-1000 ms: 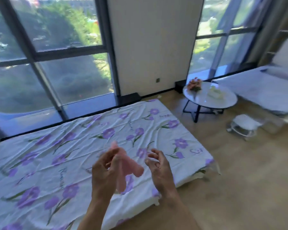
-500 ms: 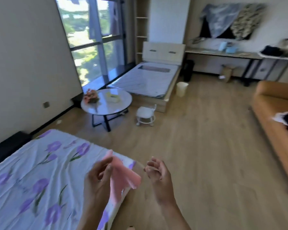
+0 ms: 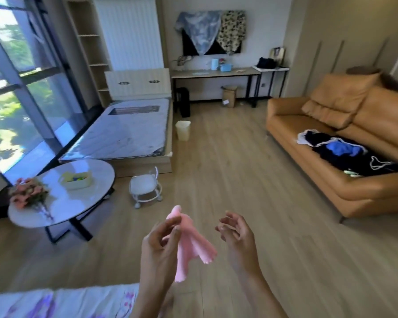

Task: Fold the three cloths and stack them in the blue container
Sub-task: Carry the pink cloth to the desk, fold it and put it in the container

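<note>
Pink cloth [image 3: 191, 245]; tan sofa [image 3: 331, 180]; white bedsheet [image 3: 67, 301] with purple flowers.

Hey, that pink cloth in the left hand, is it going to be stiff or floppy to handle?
Probably floppy: the pink cloth droops in loose folds below the left hand pinching it. Likely light too, since a few fingers hold it up. It would probably need the free right hand to spread it flat for folding.
</note>
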